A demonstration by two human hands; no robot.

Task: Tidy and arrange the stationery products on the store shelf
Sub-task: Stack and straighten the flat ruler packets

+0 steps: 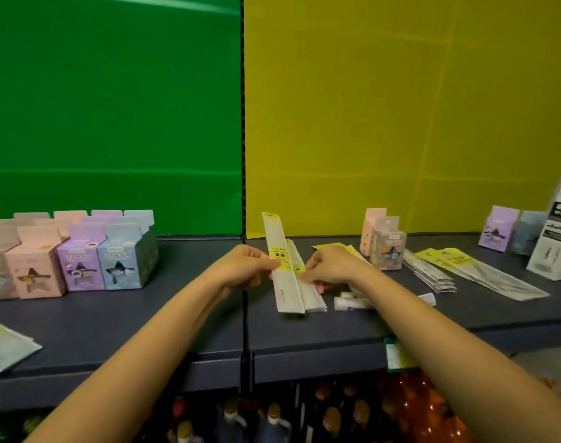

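My left hand (245,266) pinches a long white ruler pack with a yellow label (280,266), held upright on the dark shelf (177,318). My right hand (331,266) grips a bundle of similar ruler packs (309,295) just behind and right of it. More ruler packs (432,273) lie flat to the right, with another long one (496,276) beside them. Small white tubes (349,302) lie under my right wrist.
Rows of pastel boxes (81,257) stand at the left. Two small boxes (384,244) and a purple box (497,231) stand at the right, beside a white display stand (553,238). A pack (4,343) lies at the left front edge. Bottles fill the shelf below.
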